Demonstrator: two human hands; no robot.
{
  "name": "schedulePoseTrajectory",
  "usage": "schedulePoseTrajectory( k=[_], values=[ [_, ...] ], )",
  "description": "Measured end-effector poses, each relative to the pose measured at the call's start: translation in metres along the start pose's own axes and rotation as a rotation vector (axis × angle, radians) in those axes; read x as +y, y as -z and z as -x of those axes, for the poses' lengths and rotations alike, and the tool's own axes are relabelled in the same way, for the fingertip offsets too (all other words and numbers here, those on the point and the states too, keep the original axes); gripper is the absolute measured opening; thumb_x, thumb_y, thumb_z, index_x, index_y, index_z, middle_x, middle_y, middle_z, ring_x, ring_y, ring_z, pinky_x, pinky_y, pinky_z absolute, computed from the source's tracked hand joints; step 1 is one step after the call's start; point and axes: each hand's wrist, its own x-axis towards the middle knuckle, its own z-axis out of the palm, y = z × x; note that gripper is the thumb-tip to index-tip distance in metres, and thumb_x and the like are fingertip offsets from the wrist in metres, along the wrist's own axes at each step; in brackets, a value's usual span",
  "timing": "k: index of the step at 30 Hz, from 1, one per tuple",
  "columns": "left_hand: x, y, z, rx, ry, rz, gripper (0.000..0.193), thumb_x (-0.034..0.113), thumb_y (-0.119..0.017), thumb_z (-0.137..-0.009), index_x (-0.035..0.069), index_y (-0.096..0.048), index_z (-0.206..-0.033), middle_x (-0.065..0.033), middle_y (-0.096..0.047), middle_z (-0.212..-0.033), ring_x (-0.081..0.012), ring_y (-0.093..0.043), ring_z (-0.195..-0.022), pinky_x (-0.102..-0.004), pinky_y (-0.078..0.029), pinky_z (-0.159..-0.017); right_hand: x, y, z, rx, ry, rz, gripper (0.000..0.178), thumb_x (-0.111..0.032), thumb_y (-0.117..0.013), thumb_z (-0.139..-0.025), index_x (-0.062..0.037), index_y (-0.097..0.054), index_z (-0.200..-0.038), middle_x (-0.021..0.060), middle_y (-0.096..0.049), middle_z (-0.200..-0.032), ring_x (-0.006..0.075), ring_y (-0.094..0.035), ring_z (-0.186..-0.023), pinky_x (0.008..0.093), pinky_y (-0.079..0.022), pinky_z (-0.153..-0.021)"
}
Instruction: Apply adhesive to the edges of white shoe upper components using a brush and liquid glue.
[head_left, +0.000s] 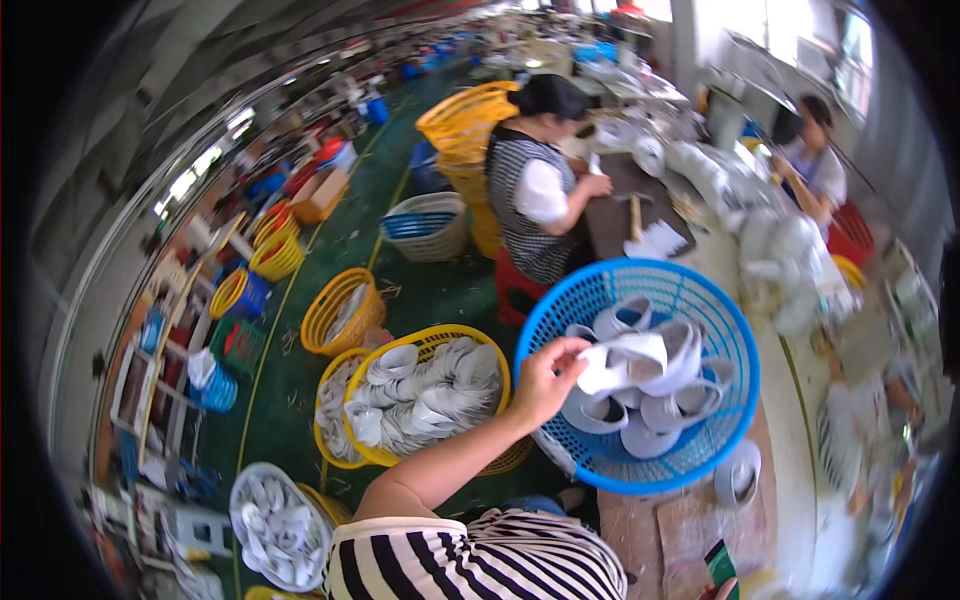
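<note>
I have the left hand (pixel 543 388) reaching over the left rim of the round blue basket (pixel 640 487), its thumb and fingers pinched on a white curved piece (pixel 612 364) that hangs above the heap inside. The rim stands all round that hand, with more room above the basket than among the pieces in it. Just outside the rim, low on the right, a loose white loop (pixel 737 472) lies near the brown board (pixel 690 525), whose bare stretch gives me space in front of the basket. The right hand (pixel 724 590) is mostly cut off at the lower edge, against a green flat item (pixel 720 564); I cannot tell how far its fingers close. My left forearm passes beside a yellow basket (pixel 445 331) packed with thin, crinkled white pieces, and past that I see open green floor (pixel 290 400). The blue basket is perforated plastic, slotted near the top; the looped pieces (pixel 650 440) in it look smooth, broad and pale, bent into bands. Beyond its far rim a co-worker (pixel 525 200) sits beside a wooden-handled hammer (pixel 636 218).
</note>
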Motion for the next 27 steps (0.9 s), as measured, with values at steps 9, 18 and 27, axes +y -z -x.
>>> schedulePoseTrajectory(
  k=[9, 18, 27],
  values=[
    [0.017, 0.125, 0.035, 0.171, 0.13, -0.016, 0.019, 0.001, -0.06, -0.087, -0.002, -0.058, -0.105, -0.0052, -0.065, -0.088, -0.0084, -0.062, -0.075, -0.0228, -0.053, -0.068, -0.153, -0.109, 0.039, -0.267, -0.222, -0.538, 0.028, -0.027, -0.064, -0.087, -0.0001, -0.056, -0.09, 0.0073, -0.055, -0.074, 0.016, -0.051, -0.066, 0.0302, -0.042, -0.06],
    [0.026, 0.145, 0.042, 0.264, 0.1, -0.027, 0.019, 0.006, -0.062, -0.085, 0.001, -0.061, -0.104, -0.0039, -0.066, -0.087, -0.0068, -0.06, -0.07, -0.0218, -0.05, -0.062, -0.154, -0.139, 0.036, -0.331, -0.257, -0.538, 0.031, -0.024, -0.067, -0.084, 0.0014, -0.057, -0.098, 0.0074, -0.056, -0.079, 0.0163, -0.051, -0.068, 0.0299, -0.042, -0.061],
    [0.032, 0.151, 0.047, 0.257, 0.085, -0.039, 0.02, 0.006, -0.061, -0.087, -0.001, -0.06, -0.105, -0.0061, -0.066, -0.086, -0.008, -0.063, -0.073, -0.0218, -0.051, -0.066, -0.129, -0.151, 0.025, -0.356, -0.349, -0.584, 0.03, -0.022, -0.067, -0.084, 0.0026, -0.058, -0.099, 0.0071, -0.056, -0.079, 0.0163, -0.05, -0.067, 0.0289, -0.041, -0.06]
  ],
)
